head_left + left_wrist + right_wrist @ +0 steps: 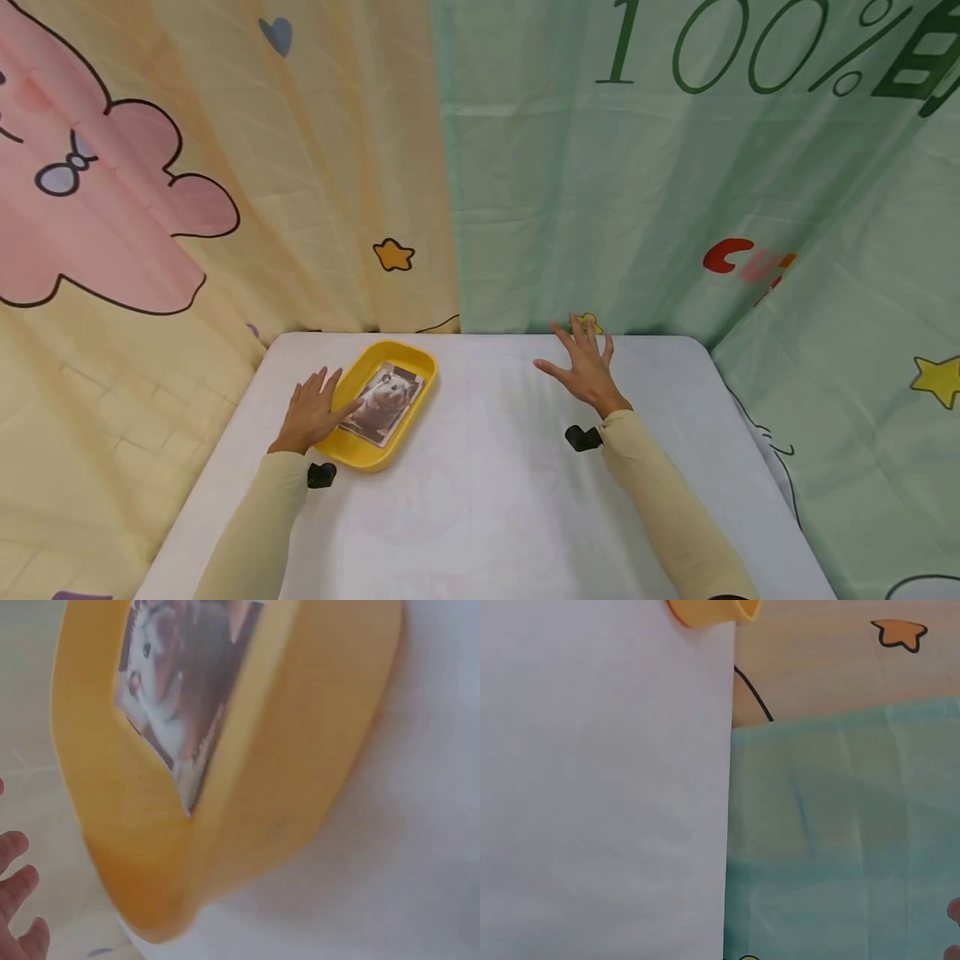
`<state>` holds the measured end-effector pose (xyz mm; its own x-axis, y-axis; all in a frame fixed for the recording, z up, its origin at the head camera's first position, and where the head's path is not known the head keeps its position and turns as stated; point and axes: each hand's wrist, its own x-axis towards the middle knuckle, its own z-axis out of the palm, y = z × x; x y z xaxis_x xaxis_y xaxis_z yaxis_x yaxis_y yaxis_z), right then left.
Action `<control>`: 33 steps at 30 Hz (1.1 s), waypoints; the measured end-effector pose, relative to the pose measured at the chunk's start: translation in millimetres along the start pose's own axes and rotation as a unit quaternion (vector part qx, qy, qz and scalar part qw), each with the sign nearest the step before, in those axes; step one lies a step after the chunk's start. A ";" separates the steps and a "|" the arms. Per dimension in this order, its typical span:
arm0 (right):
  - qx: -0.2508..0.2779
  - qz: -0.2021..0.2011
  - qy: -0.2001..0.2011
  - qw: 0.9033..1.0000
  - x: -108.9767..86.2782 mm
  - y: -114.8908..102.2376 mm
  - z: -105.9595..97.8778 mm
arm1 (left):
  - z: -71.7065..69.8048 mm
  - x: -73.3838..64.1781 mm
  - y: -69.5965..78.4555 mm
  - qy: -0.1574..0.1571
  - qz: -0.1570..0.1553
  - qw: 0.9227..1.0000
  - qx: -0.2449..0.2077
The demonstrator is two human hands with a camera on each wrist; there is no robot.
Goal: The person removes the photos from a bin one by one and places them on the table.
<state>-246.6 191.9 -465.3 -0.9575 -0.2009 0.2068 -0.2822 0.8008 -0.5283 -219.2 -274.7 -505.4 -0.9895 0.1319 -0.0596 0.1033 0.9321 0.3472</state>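
A yellow tray (358, 454) with rounded corners lies at an angle on the left part of the table. Inside it is a rectangular picture card (385, 403) printed with a pale furry animal; the left wrist view shows the card (184, 675) against the tray's inner wall. My left hand (311, 412) is over the tray's left side, fingers spread, the thumb overlapping the card's edge in the head view. Over the far right part of the table, my right hand (588, 372) has its fingers spread and holds nothing. Only its fingertips (954, 909) show in the right wrist view.
A white table (480, 517) spreads out below both hands. Behind it hang printed curtains, a yellow one (337, 167) on the left and a green one (540, 208) on the right, close to the table's far edge. Dark wrist cameras sit at both cuffs.
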 end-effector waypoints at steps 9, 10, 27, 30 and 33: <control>0.004 -0.002 0.001 1.000 3.7 2.9 3.3 | 25.4 -7.5 -29.1 -0.055 -0.078 0.985 -0.142; 0.008 -0.002 -0.002 1.000 3.6 2.4 3.8 | 27.4 -8.6 -30.8 -0.057 -0.080 0.983 -0.155; 0.007 -0.007 0.000 1.000 5.3 1.3 7.0 | 36.9 -22.6 -37.9 -0.011 -0.073 0.983 -0.166; -0.004 -0.007 0.002 1.000 5.2 0.8 5.8 | 35.6 -22.8 -32.2 -0.016 -0.076 0.983 -0.167; -0.003 -0.008 0.003 1.000 5.2 0.6 5.1 | 35.4 -24.0 -26.5 -0.022 -0.081 0.982 -0.169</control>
<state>-252.0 188.5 -468.8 -0.9527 -0.2107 0.2192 -0.2968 0.8011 -0.5198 -194.6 -290.7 -546.3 -0.9842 0.0122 -0.1767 -0.1015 0.7784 0.6195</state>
